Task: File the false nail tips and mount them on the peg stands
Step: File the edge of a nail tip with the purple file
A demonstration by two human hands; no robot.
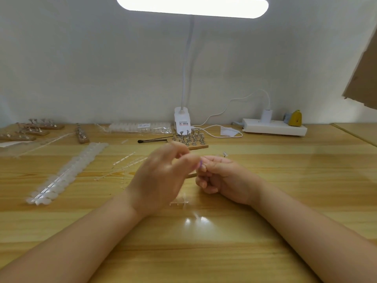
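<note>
My left hand (163, 176) is raised over the middle of the table and blurred. Its thumb and forefinger curl toward the fingertips of my right hand, and whatever lies between them is hidden. My right hand (222, 176) is curled round a thin nail file (192, 176); a tan end sticks out below the fingers and a small purple bit shows at the top. Behind the hands stands a wooden peg stand (191, 140) with several metal pegs. A long strip of white nail tips (67, 172) lies to the left.
More peg stands (30, 129) sit at the far left. A bag of nail tips (140, 127), a black tool (153, 140), the lamp base (182, 121) and a power strip (273, 126) line the back. Clear plastic sprue pieces (177, 202) lie near my wrists.
</note>
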